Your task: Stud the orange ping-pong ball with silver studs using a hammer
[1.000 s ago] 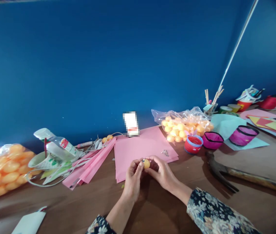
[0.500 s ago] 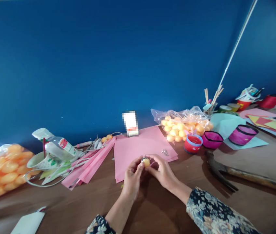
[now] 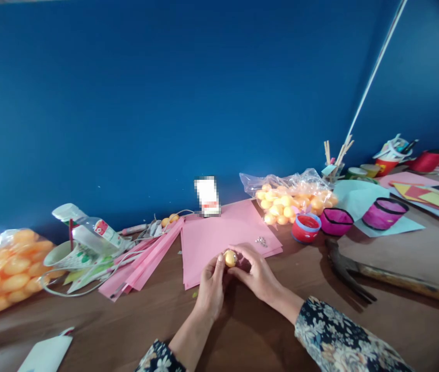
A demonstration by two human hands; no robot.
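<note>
Between the fingertips of both hands is a small yellow-orange ball (image 3: 230, 258) with a shiny silver patch on its right side. My left hand (image 3: 210, 289) pinches it from the left, the thumb pointing up along it. From the right, my right hand (image 3: 257, 271) closes thumb and forefinger around it. Both hands are over the near edge of the pink paper sheets (image 3: 212, 232). A little pile of tiny silver pieces (image 3: 261, 242) lies on the paper, just beyond my right hand.
Clear bags of orange balls (image 3: 281, 201) lie at back right and far left. A red cup (image 3: 306, 228), magenta fabric rings (image 3: 336, 222) and a claw hammer (image 3: 390, 276) are on the right. Leftward are pink strips (image 3: 153, 258), a plastic bottle (image 3: 91, 227) and a white cable (image 3: 68, 294).
The ball has turned in my fingers: its silver patch has gone from the upper left to the right side. My left thumb has shifted slightly up and left.
</note>
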